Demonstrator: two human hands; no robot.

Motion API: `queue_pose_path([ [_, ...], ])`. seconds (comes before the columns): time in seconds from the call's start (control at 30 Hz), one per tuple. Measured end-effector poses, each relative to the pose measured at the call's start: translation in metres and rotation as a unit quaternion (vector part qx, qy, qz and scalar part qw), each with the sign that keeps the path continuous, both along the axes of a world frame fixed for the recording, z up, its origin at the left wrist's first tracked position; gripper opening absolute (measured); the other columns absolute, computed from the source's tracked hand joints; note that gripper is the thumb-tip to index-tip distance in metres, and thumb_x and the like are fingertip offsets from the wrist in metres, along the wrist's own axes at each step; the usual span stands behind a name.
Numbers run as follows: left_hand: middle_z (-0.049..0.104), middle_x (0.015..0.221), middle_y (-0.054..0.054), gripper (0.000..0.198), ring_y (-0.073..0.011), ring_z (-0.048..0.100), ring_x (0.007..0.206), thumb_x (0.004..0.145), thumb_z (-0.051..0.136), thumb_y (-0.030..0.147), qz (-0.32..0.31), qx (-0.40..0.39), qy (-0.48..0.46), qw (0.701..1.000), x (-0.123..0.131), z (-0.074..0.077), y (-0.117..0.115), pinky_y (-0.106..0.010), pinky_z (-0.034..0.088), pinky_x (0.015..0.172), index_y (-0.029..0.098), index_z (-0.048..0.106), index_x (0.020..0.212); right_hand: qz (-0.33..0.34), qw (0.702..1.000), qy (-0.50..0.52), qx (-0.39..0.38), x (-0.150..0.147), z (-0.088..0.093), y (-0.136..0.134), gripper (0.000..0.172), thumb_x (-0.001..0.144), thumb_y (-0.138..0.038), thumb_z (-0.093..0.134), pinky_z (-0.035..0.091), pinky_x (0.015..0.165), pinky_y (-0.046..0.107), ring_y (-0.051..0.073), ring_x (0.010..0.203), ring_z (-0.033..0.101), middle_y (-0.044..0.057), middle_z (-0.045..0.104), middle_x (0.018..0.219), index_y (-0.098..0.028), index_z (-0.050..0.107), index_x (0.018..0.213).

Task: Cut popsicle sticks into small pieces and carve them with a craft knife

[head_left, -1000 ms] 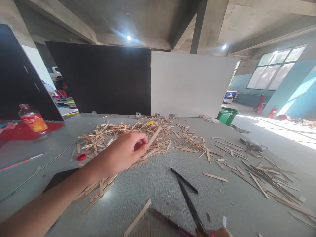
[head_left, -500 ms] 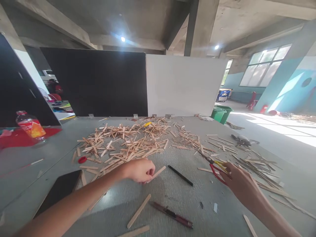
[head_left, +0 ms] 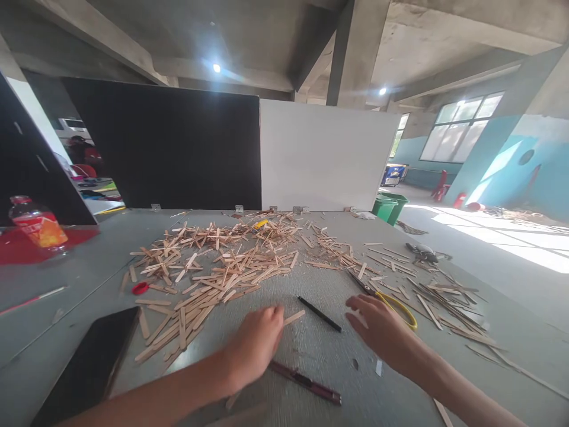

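My left hand point(head_left: 260, 335) is closed round a flat wooden craft stick point(head_left: 294, 318), whose end pokes out to the right of the fingers. My right hand point(head_left: 376, 320) hovers with its fingers apart and nothing in them. Just beyond it, yellow-handled scissors point(head_left: 402, 309) lie on the table, partly covered by the hand. Between the hands rests a black pen point(head_left: 320, 313). A dark maroon utility knife point(head_left: 306, 382) lies nearer to me, its left end close to my left wrist.
Loose craft sticks point(head_left: 235, 267) are heaped across the table's middle. Thin wood strips point(head_left: 448, 305) lie at right. A dark phone-like slab point(head_left: 89, 362), a red ring point(head_left: 140, 288) and a drink bottle point(head_left: 38, 222) are at left. Black and white panels point(head_left: 329, 154) stand behind.
My right hand has let go of the scissors, which now lie on the table, and has moved left. My left hand has come nearer to me, still holding the craft stick.
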State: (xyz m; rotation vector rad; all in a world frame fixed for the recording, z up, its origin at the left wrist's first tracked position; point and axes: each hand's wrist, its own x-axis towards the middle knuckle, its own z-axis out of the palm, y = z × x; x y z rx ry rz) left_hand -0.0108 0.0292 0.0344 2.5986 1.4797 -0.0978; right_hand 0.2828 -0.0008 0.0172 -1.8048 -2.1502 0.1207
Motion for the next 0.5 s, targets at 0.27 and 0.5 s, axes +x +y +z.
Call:
queue_pose_path([
  [0.27,0.074,0.11,-0.012,0.044,-0.0297,0.075,0.102,0.087,0.046,-0.013,-0.011,0.068,-0.029,0.997,0.007,-0.02,-0.013,-0.04,0.063,0.082,0.018,0.066,0.112,0.146,0.988,0.045,-0.021,-0.066,0.004,0.036,0.039,0.095,-0.01,0.055,0.051,0.072,0.03,0.025,0.089,0.076,0.01,0.077,0.104,-0.022,0.065,0.131],
  [0.5,0.072,0.099,-0.009,0.03,-0.0279,0.075,0.089,0.095,0.044,-0.004,-0.012,0.111,-0.065,0.992,0.005,-0.034,-0.007,-0.038,0.062,0.071,0.02,0.063,0.098,0.127,0.986,0.1,0.046,-0.067,-0.021,0.063,0.037,0.098,-0.005,0.034,0.047,0.067,0.029,0.021,0.08,0.071,0.009,0.074,0.105,-0.021,0.063,0.116],
])
